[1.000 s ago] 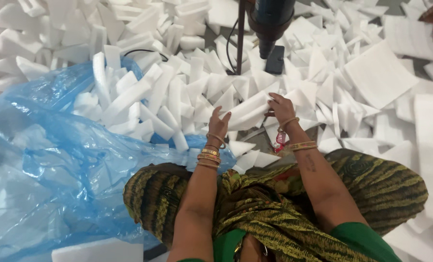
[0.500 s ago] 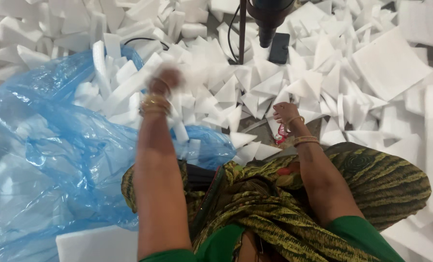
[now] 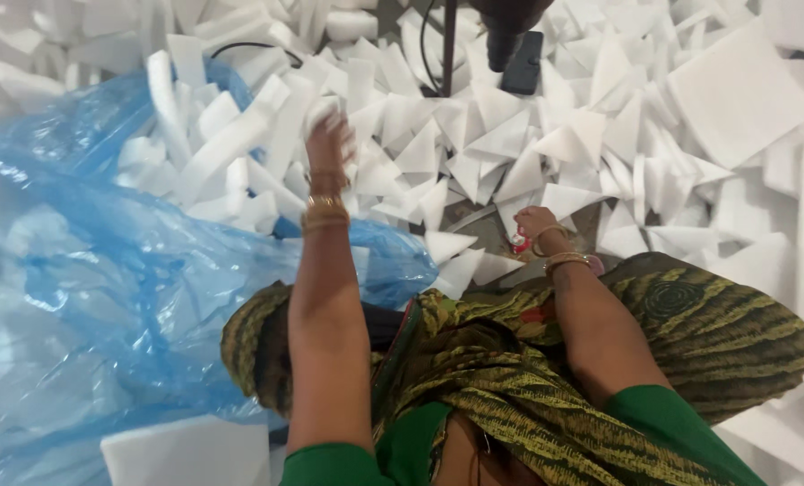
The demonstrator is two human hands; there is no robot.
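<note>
Floor strewn with white foam offcuts (image 3: 510, 135), left hand (image 3: 328, 144) over foam-filled blue bag (image 3: 105, 270)

White foam offcuts (image 3: 474, 153) crowded floor ahead and right. Blue plastic bag (image 3: 87, 297) blocked left. Dark stand pole (image 3: 448, 45) rose at far edge. Small bare floor patch (image 3: 483, 225) lay beside right hand (image 3: 537, 225).

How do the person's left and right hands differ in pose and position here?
The left hand is stretched out over the foam strips in the blue plastic bag and motion-blurred; the right hand rests low near the knee, sharp, fingers curled by a small red thing. Both wrists wear gold bangles.
</note>
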